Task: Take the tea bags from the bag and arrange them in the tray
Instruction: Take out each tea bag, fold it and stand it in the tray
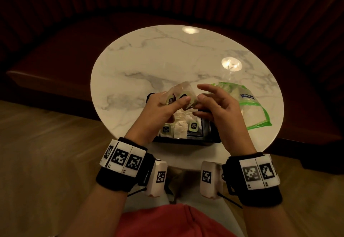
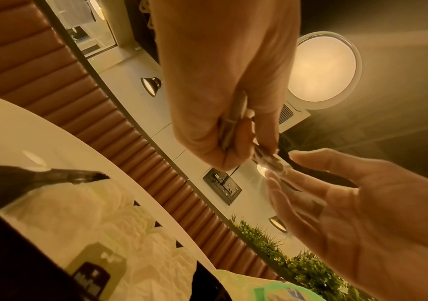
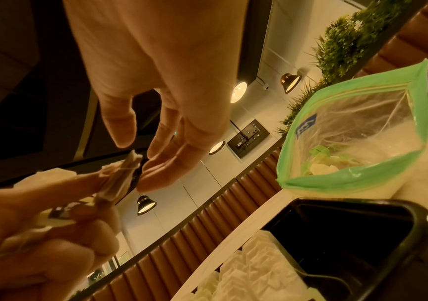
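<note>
My left hand (image 1: 167, 106) grips a small bunch of tea bags (image 1: 179, 96) with green tags above the black tray (image 1: 186, 141). The same bunch (image 3: 122, 173) sticks out of my left hand (image 3: 53, 224) in the right wrist view. My right hand (image 1: 210, 102) is beside the bunch with its fingers spread and loose, the fingertips (image 3: 156, 163) close to the end of a tea bag. I cannot tell whether they touch it. More tea bags (image 1: 193, 126) lie flat in the tray. The green-edged clear bag (image 1: 247, 102) lies to the right of the tray with its mouth open.
The round marble table (image 1: 167, 60) is small, and its near edge is at the tray. A dark padded bench (image 1: 55, 60) curves round the far side. In the right wrist view the tray's right compartment (image 3: 349, 234) is dark and the bag (image 3: 362, 132) stands just beyond it.
</note>
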The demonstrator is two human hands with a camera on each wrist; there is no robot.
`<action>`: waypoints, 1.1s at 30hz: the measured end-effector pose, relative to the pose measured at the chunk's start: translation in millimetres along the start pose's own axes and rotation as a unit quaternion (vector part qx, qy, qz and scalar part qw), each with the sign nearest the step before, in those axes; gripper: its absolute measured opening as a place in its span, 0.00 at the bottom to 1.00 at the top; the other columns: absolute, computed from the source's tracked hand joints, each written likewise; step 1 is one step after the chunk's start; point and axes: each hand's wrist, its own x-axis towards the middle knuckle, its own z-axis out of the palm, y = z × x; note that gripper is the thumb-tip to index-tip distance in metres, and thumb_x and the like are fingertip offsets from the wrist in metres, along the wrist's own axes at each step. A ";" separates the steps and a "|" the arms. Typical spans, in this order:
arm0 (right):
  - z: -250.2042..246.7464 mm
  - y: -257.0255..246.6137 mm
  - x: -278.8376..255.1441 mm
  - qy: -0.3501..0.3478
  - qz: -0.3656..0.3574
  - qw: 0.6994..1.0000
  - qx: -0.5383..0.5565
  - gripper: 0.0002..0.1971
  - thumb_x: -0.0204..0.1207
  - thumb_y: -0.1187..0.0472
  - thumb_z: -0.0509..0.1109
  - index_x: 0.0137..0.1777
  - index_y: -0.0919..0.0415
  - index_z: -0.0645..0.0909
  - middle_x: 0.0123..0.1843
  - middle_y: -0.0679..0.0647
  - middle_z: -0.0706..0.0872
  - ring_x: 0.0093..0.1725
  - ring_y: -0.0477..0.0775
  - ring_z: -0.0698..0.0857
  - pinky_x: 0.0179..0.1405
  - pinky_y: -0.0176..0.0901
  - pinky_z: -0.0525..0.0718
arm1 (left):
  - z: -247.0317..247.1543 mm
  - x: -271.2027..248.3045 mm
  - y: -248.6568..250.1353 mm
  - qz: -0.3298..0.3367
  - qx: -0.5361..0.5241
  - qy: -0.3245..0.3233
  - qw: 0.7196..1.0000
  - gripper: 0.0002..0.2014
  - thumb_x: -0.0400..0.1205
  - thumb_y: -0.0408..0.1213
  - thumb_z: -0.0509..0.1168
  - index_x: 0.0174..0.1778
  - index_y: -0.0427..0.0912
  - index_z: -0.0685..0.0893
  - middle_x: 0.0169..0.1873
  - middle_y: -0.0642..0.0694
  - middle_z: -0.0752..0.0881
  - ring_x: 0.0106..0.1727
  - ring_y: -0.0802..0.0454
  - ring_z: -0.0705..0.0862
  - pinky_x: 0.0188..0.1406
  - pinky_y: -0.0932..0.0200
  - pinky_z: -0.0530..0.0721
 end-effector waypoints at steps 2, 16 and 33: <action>-2.4 -2.1 0.2 -0.008 -0.003 1.000 -0.017 0.10 0.80 0.65 0.69 0.59 0.60 0.86 0.43 0.52 0.88 0.41 0.45 0.88 0.42 0.38 0.87 | -1.9 -0.9 1.8 -0.006 0.005 -0.017 1.000 0.10 0.81 0.40 0.71 0.48 0.36 0.87 0.35 0.41 0.80 0.35 0.49 0.73 0.29 0.63 0.72; -9.3 -2.3 -1.2 -0.018 0.016 0.998 -0.061 0.07 0.82 0.65 0.68 0.47 0.59 0.88 0.38 0.52 0.92 0.39 0.49 0.90 0.39 0.38 0.88 | -6.2 -6.7 9.5 -0.033 0.017 -0.111 0.993 0.03 0.81 0.37 0.69 0.47 0.43 0.86 0.28 0.50 0.76 0.30 0.56 0.70 0.28 0.62 0.68; -3.4 -6.1 -2.4 0.001 -0.056 0.989 -0.135 0.04 0.81 0.65 0.69 0.47 0.62 0.86 0.39 0.54 0.89 0.36 0.41 0.85 0.40 0.33 0.83 | 0.6 -8.3 15.4 -0.061 0.012 -0.133 0.989 0.10 0.85 0.47 0.64 0.46 0.64 0.89 0.42 0.43 0.86 0.46 0.38 0.82 0.36 0.59 0.73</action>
